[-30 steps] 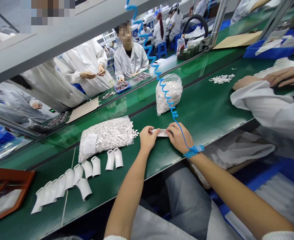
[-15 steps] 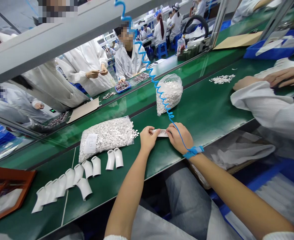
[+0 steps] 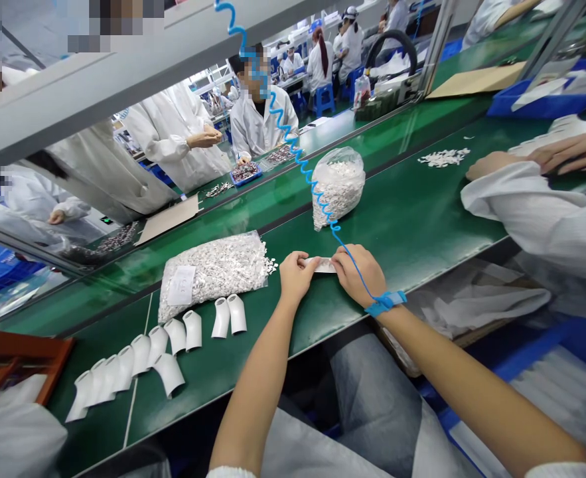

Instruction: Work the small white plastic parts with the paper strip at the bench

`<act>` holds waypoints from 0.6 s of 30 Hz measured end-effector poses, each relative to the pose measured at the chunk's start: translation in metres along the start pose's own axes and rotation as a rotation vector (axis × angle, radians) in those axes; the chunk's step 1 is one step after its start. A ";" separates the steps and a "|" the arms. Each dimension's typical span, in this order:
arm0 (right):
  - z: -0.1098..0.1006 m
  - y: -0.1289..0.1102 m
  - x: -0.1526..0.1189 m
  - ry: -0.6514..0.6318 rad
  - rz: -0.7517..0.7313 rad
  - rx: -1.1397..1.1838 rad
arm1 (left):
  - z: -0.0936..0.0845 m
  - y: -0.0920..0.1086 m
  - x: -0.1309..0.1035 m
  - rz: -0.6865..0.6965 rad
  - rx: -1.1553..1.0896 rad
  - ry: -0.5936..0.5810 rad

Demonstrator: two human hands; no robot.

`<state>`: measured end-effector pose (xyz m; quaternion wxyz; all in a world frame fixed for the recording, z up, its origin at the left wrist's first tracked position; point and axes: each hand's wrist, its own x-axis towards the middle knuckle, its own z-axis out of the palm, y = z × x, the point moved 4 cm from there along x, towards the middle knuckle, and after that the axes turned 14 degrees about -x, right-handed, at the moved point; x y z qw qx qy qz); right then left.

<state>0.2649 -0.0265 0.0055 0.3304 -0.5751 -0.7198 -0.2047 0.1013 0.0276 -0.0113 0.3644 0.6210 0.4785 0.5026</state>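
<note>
Between my two hands is a white plastic piece (image 3: 326, 265), partly covered by my fingers. My left hand (image 3: 296, 273) is closed on its left end. My right hand (image 3: 360, 271), with a blue strap (image 3: 386, 303) and coiled cord at the wrist, is closed on the right end. Left of my hands lies a clear bag of small white parts (image 3: 218, 272), some spilling from its mouth. Farther back stands a second clear bag of white parts (image 3: 337, 192). A row of curved white plastic shells (image 3: 138, 354) sits at the front left, with two more shells (image 3: 229, 317) nearer my left hand.
A co-worker's sleeve and hands (image 3: 526, 172) are on the right, beside a small pile of white parts (image 3: 444, 157). A brown tray (image 3: 58, 365) stands at far left, with a white sleeve (image 3: 18, 438) near it. The blue cord (image 3: 300, 156) hangs across the bench (image 3: 402, 232).
A white sleeve has come in at the lower left by the brown tray. Across the bench, a standing person's hands have moved slightly. My hands and the white piece stay in place.
</note>
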 end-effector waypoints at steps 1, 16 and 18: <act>0.000 0.000 0.000 -0.003 0.003 0.002 | 0.000 0.000 0.000 0.000 -0.001 0.002; 0.006 -0.002 0.000 -0.030 -0.054 -0.122 | 0.000 0.000 0.001 -0.008 0.021 -0.020; 0.004 -0.004 -0.001 -0.026 -0.084 -0.130 | -0.001 -0.001 -0.001 -0.027 0.026 -0.009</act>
